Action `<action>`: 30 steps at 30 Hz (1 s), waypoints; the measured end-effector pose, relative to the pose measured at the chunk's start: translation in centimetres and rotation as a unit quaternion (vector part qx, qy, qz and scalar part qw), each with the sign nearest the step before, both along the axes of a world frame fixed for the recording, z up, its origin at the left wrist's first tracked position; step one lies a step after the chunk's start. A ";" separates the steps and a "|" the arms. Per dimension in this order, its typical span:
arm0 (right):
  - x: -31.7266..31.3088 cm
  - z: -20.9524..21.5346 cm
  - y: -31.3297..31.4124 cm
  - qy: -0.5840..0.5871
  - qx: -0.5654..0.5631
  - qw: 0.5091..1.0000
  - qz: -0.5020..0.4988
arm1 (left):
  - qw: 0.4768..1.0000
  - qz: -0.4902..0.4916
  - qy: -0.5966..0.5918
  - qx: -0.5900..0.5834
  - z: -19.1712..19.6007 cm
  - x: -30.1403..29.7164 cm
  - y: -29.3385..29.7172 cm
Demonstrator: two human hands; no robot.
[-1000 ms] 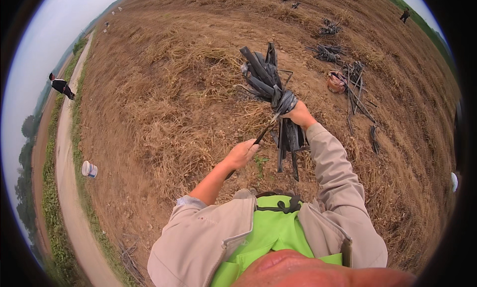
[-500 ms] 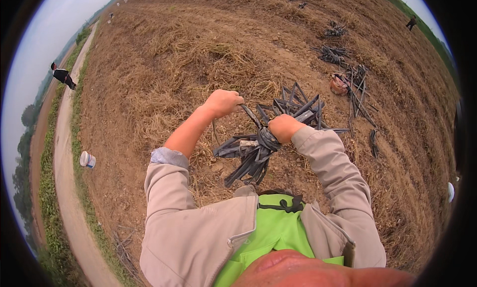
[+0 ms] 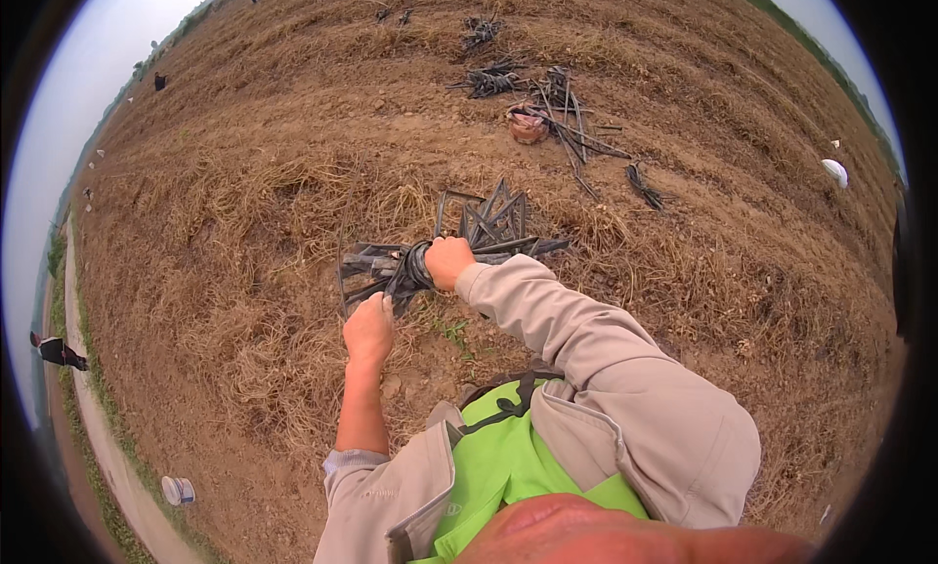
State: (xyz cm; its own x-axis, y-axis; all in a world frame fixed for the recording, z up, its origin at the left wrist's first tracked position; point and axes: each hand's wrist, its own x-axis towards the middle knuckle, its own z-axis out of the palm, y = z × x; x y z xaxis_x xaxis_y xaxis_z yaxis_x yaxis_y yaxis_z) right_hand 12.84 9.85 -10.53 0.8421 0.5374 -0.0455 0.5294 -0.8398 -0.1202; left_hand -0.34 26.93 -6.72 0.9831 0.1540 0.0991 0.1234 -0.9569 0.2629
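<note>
A bundle of black, dusty drip tape (image 3: 496, 222) hangs in front of me, its folded ends fanning out to both sides. My right hand (image 3: 450, 262) is closed round its middle, where several turns of the tape (image 3: 412, 267) are wound. My left hand (image 3: 368, 328) is closed at the near left side of these windings, gripping a strand that comes off them. Inside the fists, the tape is hidden by my fingers.
Ahead on the dry, straw-covered soil lie more tape bundles (image 3: 493, 79), a reddish-brown bag or basket (image 3: 528, 125) and a small loose bundle (image 3: 644, 186). A white bucket (image 3: 178, 491) stands at lower left. A person (image 3: 59, 352) is by the path (image 3: 107, 447).
My left hand has come from beyond the bundle down to its near side, pulling the strand round. The bundle has turned, and the whole view has swung to the right.
</note>
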 end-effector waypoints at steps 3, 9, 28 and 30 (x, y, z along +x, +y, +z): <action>-0.3 -0.1 0.7 0.020 0.049 0.998 -0.031 | 0.991 -0.005 -0.052 -0.125 -1.5 -0.7 -1.1; 0.1 0.0 0.3 -0.013 0.001 0.999 -0.035 | 0.997 0.068 -0.011 -0.028 -2.9 -1.3 -3.3; 3.8 3.7 -4.9 0.307 0.264 0.887 0.220 | 0.830 -0.086 0.172 -0.524 -12.3 -0.1 0.6; 2.6 5.6 -4.1 0.332 0.163 0.885 0.281 | 0.889 -0.168 0.097 -0.414 -10.1 1.9 3.1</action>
State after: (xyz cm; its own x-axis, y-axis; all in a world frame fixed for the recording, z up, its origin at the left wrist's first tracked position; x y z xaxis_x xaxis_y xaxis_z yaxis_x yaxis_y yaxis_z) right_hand 15.49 5.77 -4.97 0.2825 0.9393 -0.1948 0.5744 -0.3283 -0.7498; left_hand 1.59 30.06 -16.82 0.9737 -0.2105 -0.0872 -0.0138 -0.4363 0.8997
